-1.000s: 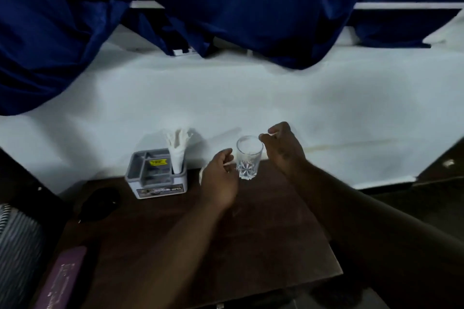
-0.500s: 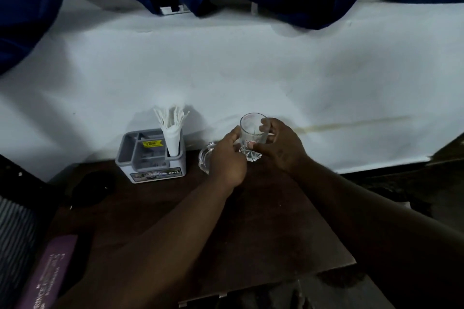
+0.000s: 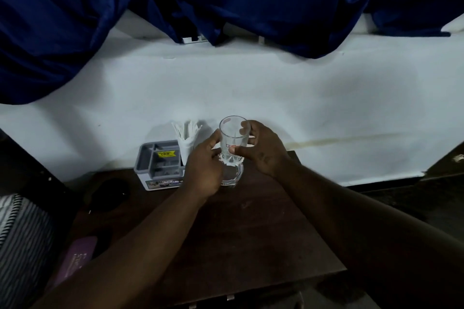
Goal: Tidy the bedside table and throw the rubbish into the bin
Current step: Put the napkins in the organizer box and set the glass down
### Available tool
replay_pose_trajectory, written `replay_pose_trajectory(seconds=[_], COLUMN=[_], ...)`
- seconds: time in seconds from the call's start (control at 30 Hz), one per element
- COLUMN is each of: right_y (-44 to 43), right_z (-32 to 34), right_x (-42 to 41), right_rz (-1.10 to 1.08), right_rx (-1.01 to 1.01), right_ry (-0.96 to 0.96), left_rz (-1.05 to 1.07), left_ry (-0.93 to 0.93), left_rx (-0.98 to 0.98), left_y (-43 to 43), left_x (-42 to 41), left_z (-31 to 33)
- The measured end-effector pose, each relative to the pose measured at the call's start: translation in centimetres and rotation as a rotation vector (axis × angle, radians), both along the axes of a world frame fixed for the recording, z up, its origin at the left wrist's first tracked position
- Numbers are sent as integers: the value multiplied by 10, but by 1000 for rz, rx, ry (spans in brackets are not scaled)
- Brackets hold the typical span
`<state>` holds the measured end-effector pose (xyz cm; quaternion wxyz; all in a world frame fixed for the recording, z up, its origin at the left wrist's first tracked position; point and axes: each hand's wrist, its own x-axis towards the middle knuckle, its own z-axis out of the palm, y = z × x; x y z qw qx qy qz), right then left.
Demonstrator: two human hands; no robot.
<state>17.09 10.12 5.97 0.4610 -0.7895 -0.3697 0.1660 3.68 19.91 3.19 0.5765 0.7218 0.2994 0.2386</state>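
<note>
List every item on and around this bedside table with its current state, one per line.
Upper glass: upright, empty, held in right hand, stacked into lower glass.
Lower glass: upright on the table, left hand around it.
Grey organiser: upright against the wall, white paper napkins standing in one compartment.
Purple case: lying flat at table's left edge.

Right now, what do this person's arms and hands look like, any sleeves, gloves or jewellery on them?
Both forearms are bare as far up as the view shows, with no sleeves. The left hand and the right hand wear no gloves, and no rings, watch or bracelet are visible. The light is dim, so fine detail cannot be told.
</note>
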Motion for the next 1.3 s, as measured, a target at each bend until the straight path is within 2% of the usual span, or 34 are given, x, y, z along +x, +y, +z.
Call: replay_pose_trajectory(seconds=[0.47, 1.03, 1.3], right_y=[19, 14, 14], right_z=[-43, -52, -53], right_x=[-8, -6, -3], right_rz=[17, 33, 39], right_rx=[-64, -79, -68], right_ry=[84, 74, 134], left_rz=[29, 17, 8], left_ry=[173, 128, 134], left_rx=[79, 134, 154], left_y=[11, 2, 6], left_x=[-7, -10, -8], left_z=[-41, -44, -49])
